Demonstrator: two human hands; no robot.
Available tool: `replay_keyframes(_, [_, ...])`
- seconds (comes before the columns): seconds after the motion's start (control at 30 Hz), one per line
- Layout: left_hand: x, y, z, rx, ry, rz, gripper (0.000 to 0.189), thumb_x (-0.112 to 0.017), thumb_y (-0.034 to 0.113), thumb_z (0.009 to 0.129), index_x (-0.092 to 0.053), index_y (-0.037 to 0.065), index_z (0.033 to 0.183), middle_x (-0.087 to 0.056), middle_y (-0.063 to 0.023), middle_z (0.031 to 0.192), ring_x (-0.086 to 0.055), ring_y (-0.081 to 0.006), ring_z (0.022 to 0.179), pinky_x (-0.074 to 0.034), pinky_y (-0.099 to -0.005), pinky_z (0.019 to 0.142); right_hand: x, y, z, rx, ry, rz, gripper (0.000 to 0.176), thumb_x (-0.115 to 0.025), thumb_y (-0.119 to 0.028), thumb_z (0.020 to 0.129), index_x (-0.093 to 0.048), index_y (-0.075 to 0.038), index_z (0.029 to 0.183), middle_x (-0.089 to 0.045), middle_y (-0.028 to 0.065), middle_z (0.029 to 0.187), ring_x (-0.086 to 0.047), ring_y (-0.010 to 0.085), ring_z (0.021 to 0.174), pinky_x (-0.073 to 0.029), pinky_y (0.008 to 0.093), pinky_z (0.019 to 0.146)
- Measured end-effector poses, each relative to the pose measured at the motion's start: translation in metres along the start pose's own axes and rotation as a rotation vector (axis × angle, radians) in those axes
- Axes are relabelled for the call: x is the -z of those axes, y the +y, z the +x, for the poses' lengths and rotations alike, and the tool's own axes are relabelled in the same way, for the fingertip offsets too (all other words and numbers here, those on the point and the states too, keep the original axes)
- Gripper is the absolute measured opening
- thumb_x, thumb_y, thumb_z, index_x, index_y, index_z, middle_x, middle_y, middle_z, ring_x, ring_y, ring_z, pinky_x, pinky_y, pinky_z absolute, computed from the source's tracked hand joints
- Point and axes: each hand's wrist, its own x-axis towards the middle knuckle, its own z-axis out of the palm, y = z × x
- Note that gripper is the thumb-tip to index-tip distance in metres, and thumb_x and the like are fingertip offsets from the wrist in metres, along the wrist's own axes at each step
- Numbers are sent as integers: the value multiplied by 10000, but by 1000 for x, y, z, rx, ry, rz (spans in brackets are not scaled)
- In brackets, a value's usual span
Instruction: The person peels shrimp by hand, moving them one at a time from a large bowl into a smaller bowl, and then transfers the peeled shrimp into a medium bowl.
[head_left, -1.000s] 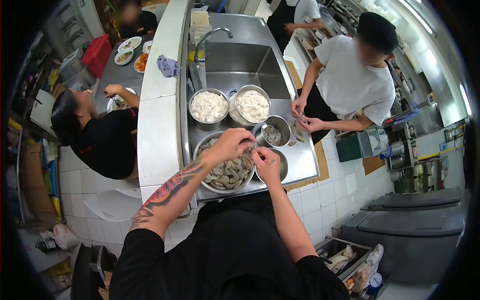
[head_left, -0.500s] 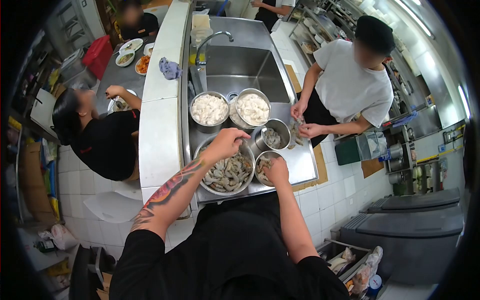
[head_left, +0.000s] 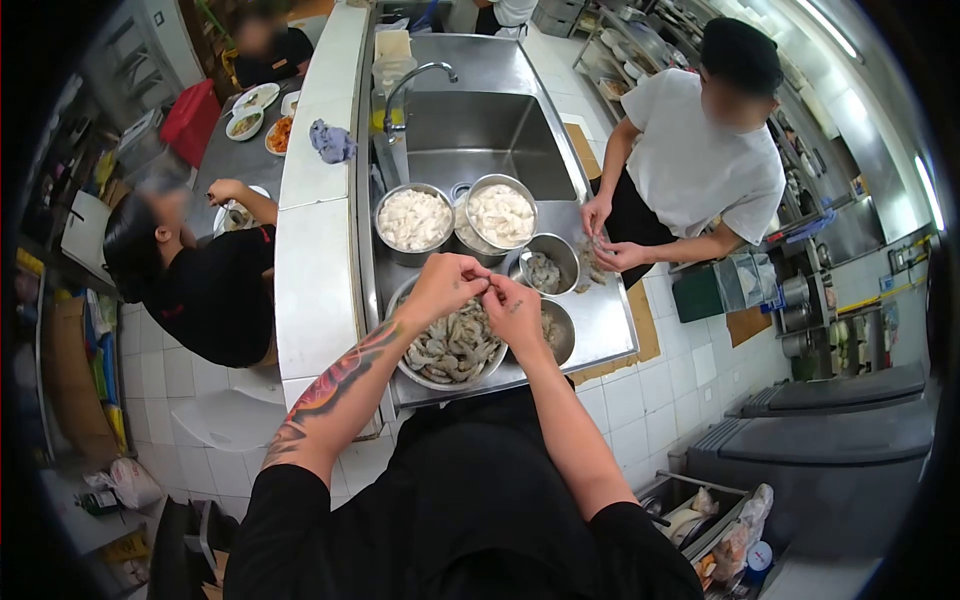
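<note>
My left hand [head_left: 447,288] and my right hand [head_left: 514,309] meet fingertip to fingertip above the bowls. Both are closed in a pinch on a small shrimp, which the fingers almost wholly hide. Under my left hand, a large metal bowl [head_left: 392,302] holds many grey unpeeled shrimp [head_left: 455,345]. Partly behind my right hand is a small metal bowl [head_left: 569,335] with shell scraps in it. Just beyond, a tilted metal pot [head_left: 572,262] contains several grey shrimp [head_left: 542,272].
Metal containers of pale peeled shrimp [head_left: 414,220] stand by the sink basin [head_left: 485,135] and faucet [head_left: 420,68]. A person in a white shirt [head_left: 690,150] works with shrimp [head_left: 592,262] at the counter's right edge. People sit at a table left of the white ledge [head_left: 318,240].
My right hand has lifted out of the small bowl and moved up and left to meet my left hand. My left hand has stayed nearly in place.
</note>
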Motion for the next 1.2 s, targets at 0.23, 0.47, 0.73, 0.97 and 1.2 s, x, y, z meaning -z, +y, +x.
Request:
replay_keyframes(0.23, [-2, 7, 1, 3, -56, -114, 238, -724, 67, 886, -746, -32, 1101, -767, -103, 886, -712, -113, 787, -571, -275, 737, 6, 15, -2, -325, -27, 694, 234, -633, -93, 964, -691, 58, 1133, -740, 95, 832, -720, 121, 768, -585, 282, 694])
replay_keyframes(0.47, [-8, 4, 3, 44, -26, -150, 126, -693, 18, 920, -709, -71, 1008, -746, -96, 856, -710, -110, 803, -584, -273, 733, 11, 9, -1, -54, 25, 254, 237, -620, -99, 981, -686, 47, 1156, -758, 131, 883, -729, 148, 767, -587, 309, 700])
replay_keyframes(0.73, [-6, 6, 4, -30, -4, -114, 151, -712, 44, 920, -746, -19, 1053, -745, -45, 871, -665, -88, 762, -552, -266, 705, 10, 11, 4, -272, -26, 685, 196, -585, -73, 1004, -673, 48, 1131, -738, 92, 885, -695, 133, 720, -569, 272, 666])
replay_keyframes(0.97, [-7, 0, 7, 90, -81, -371, 214, -716, 116, 934, -740, -15, 1101, -743, -38, 952, -659, -80, 835, -544, -260, 763, 2, -2, 2, -158, 138, 621, 157, -588, -45, 1001, -647, 37, 1121, -711, 80, 880, -679, 127, 720, -557, 261, 668])
replay_keyframes(1.2, [-9, 4, 5, -27, -66, -169, 270, -673, 88, 944, -706, -24, 1187, -732, -47, 905, -660, -79, 815, -548, -267, 755, 0, 2, 2, 68, 215, 272, 111, -593, -9, 970, -634, 17, 1069, -678, 105, 866, -670, 153, 715, -537, 299, 645])
